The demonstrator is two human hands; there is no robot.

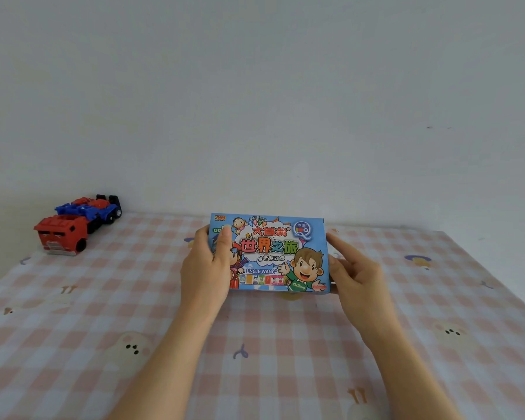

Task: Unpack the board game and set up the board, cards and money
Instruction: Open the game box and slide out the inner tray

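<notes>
A closed blue cardboard board game box [269, 253] with cartoon children on its lid sits between both hands above the pink-and-white checked cloth [73, 344] covering the bench. The left hand [205, 269] grips its left edge, thumb across the lid; the right hand [356, 275] presses its right edge, fingers extended. A red-and-blue toy truck [76, 224] stands far left.

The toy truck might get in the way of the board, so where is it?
In the head view, the toy truck sits far left by the wall, apart from the game box.
</notes>
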